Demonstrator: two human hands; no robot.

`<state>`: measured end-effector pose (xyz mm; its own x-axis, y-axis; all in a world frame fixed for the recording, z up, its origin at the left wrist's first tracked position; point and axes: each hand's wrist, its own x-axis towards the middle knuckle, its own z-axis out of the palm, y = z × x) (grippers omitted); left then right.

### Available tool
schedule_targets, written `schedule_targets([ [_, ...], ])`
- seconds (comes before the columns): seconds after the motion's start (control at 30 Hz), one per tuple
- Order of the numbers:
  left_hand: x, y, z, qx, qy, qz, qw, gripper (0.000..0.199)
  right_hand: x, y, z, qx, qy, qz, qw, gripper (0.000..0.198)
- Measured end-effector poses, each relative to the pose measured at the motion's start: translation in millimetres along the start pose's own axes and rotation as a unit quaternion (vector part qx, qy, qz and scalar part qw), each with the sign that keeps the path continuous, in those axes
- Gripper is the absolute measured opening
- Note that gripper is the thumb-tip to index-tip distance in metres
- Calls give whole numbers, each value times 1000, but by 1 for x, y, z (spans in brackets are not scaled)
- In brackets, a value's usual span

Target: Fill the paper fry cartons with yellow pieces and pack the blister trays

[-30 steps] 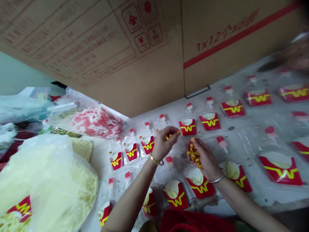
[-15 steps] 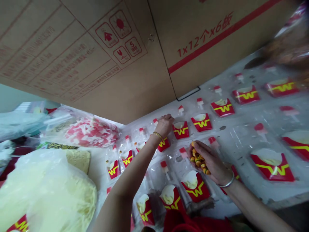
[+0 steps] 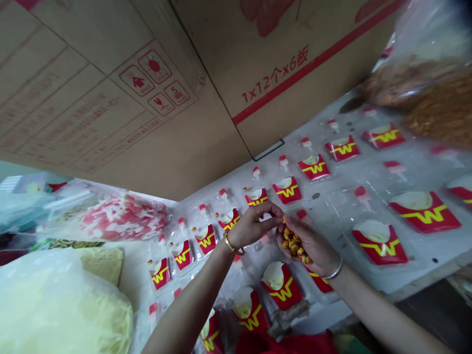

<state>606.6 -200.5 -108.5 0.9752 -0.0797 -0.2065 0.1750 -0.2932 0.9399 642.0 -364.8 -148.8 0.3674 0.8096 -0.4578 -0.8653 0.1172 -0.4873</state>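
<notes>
In my cupped right hand (image 3: 313, 248) lies a small heap of miniature toy burgers (image 3: 293, 243), orange with green layers. My left hand (image 3: 256, 223), with a gold bangle at its wrist, meets the heap; thumb and forefinger pinch one miniature burger at its upper edge. Below and around both hands lie clear plastic blister trays. Red french-fry boxes with a yellow W, such as this fry box (image 3: 282, 285), sit in their hollows. Beside them are small red-and-white popsicle pieces (image 3: 256, 172). In the back row a single miniature burger (image 3: 245, 189) sits beside a fry box (image 3: 257, 197).
A tall cardboard carton (image 3: 147, 123) stands along the back of the white table (image 3: 332, 314). To the left are a bag of red-and-white pieces (image 3: 125, 216) and a large bag of pale yellow pieces (image 3: 66, 300). A bag of brown-orange pieces (image 3: 438, 108) rests at the right.
My left hand has come back from the back row to the heap in my right hand. A miniature burger now shows near where it was. The whole view has shifted.
</notes>
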Motion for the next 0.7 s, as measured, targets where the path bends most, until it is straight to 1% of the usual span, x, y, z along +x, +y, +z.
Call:
schedule_targets([
  [0.1,17,-3,9,-13,29,8,999,27,2,-6,-6,12,49,-34,998,36],
  [0.17,34,-8,7,19,81,36,996,24,3,-12,-11,39,81,-51,995,34],
  [0.23,54,-13,-1,106,159,65,979,17,1,-18,-18,77,92,-49,992,30],
  [0.27,65,-17,-7,165,195,73,964,14,-1,-22,-21,93,88,-46,991,26],
  [0.3,75,-22,-14,228,220,73,946,11,-3,-24,-25,102,80,-47,990,22],
  [0.33,84,-27,-20,288,230,66,927,9,-5,-26,-28,101,76,-52,991,18],
  [0.4,99,-37,-31,389,212,44,896,9,-8,-29,-33,76,84,-76,991,15],
  [0.5,111,-52,-39,489,153,27,858,11,-10,-29,-39,39,100,-106,989,17],
  [0.57,114,-58,-39,530,131,29,837,13,-9,-28,-42,37,96,-108,989,19],
  [0.7,118,-66,-34,590,116,53,798,19,-7,-28,-44,45,83,-107,990,21],
])
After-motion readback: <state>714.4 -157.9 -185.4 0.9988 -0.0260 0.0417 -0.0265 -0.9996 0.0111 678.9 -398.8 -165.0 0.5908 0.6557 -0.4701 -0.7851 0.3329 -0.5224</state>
